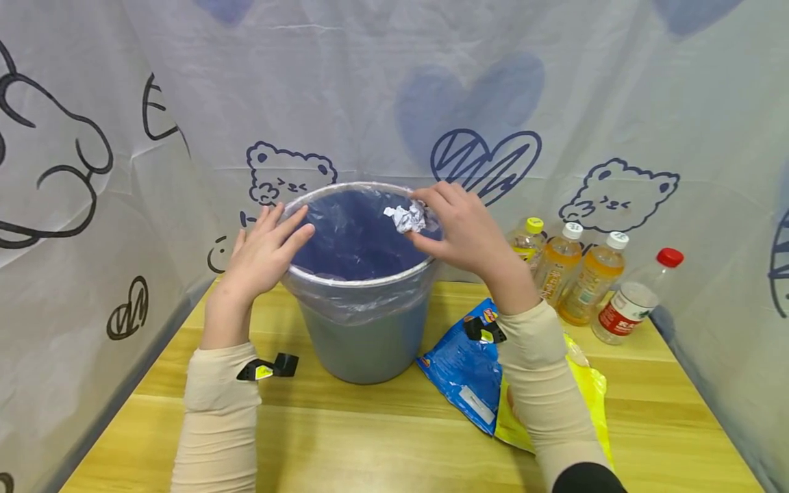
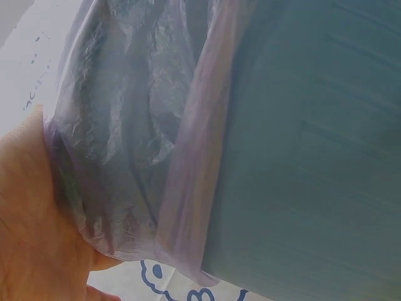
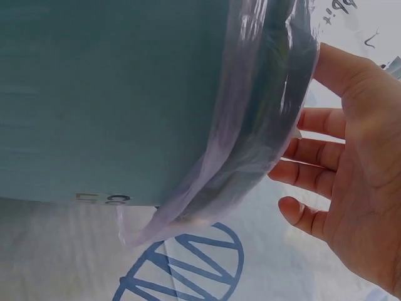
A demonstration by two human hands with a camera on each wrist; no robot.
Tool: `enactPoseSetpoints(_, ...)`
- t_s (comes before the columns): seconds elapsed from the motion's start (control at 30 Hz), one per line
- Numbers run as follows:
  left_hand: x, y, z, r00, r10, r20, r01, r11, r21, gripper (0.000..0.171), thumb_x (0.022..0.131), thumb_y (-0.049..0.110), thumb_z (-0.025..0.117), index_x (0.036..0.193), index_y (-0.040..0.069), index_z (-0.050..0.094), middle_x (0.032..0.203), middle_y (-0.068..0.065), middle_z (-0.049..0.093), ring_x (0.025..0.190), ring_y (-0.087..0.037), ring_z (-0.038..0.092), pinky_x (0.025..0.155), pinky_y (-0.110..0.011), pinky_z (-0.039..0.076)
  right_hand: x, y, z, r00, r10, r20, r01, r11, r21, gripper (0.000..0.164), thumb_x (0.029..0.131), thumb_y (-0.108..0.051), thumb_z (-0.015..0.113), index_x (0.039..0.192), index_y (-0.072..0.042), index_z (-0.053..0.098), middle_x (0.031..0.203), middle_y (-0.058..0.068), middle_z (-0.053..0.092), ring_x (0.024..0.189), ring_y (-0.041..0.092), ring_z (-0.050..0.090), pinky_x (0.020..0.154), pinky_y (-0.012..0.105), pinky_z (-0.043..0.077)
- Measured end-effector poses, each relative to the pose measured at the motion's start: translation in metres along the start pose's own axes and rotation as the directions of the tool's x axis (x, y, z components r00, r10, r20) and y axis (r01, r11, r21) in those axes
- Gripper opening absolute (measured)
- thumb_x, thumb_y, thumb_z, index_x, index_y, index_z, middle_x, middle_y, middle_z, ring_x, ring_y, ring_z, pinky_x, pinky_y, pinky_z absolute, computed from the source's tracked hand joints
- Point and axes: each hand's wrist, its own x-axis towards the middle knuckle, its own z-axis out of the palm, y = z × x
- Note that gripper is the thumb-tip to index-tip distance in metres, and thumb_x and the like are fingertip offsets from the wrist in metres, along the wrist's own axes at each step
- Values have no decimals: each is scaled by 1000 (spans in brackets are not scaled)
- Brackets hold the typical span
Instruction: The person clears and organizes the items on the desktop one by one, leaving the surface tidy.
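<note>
A grey-blue trash bin point(image 1: 370, 342) with a clear plastic liner point(image 1: 354, 308) folded over its rim stands on the wooden table. My right hand point(image 1: 465, 229) is over the bin's right rim, and its thumb and fingers pinch a crumpled white paper ball point(image 1: 407, 218) above the opening. My left hand point(image 1: 261, 250) rests at the left rim, fingers spread and fairly straight. In the left wrist view the liner point(image 2: 125, 125) covers part of that hand. Most of the paper is hidden behind the rim in the right wrist view.
Right of the bin lie a blue chip bag point(image 1: 465, 370) and a yellow bag point(image 1: 588, 390), partly under my right forearm. Behind them stand several plastic bottles, among them a red-capped bottle point(image 1: 635, 301). A printed cloth point(image 1: 370, 82) encloses the table's back and sides.
</note>
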Motion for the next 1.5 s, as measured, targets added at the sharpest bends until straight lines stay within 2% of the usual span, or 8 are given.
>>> enactPoseSetpoints(0.27, 0, 0, 1, 1000, 3, -8, -3, 1000, -1, 74, 95, 72, 21, 156, 31, 20, 166, -10, 2, 153, -32, -9, 114, -71, -7, 2, 0, 3, 1000, -17, -22, 17, 1000, 10, 51, 85, -36, 69, 127, -9, 61, 105, 8, 63, 94, 25, 57, 79, 42, 47)
enactPoseSetpoints(0.77, 2, 2, -1, 1000, -12, -11, 11, 1000, -12, 74, 95, 72, 24, 156, 31, 20, 166, -9, 2, 153, -30, -9, 115, -69, -8, -2, 0, 4, 1000, -1, 0, 1, 1000, 4, 55, 88, -39, 68, 134, -11, 57, 118, 11, 62, 106, 30, 57, 88, 48, 48)
enactPoseSetpoints(0.97, 1, 1, 0, 1000, -14, -9, 14, 1000, -15, 74, 95, 72, 24, 156, 31, 20, 166, -9, 2, 153, -30, -9, 115, -69, -8, -6, 2, 4, 1000, -3, -20, 3, 1000, -1, 52, 88, -37, 69, 132, -11, 59, 115, 11, 63, 107, 30, 58, 88, 48, 48)
enactPoseSetpoints(1.17, -1, 0, 1, 1000, -8, -16, 8, 1000, -20, 74, 95, 72, 23, 156, 31, 20, 166, -10, 3, 153, -30, -9, 115, -70, -7, -17, 4, 3, 999, -10, -52, 8, 999, -34, 49, 88, -37, 69, 127, -9, 62, 109, 11, 64, 99, 30, 59, 81, 45, 49)
enactPoseSetpoints(1.5, -1, 0, 3, 1000, -9, -15, 9, 1000, -23, 74, 95, 72, 24, 156, 31, 19, 166, -9, 2, 153, -29, -10, 115, -69, -8, -45, 12, -3, 995, 14, -99, -16, 1000, -17, 47, 85, -35, 72, 124, -9, 63, 110, 11, 65, 104, 30, 59, 88, 47, 50)
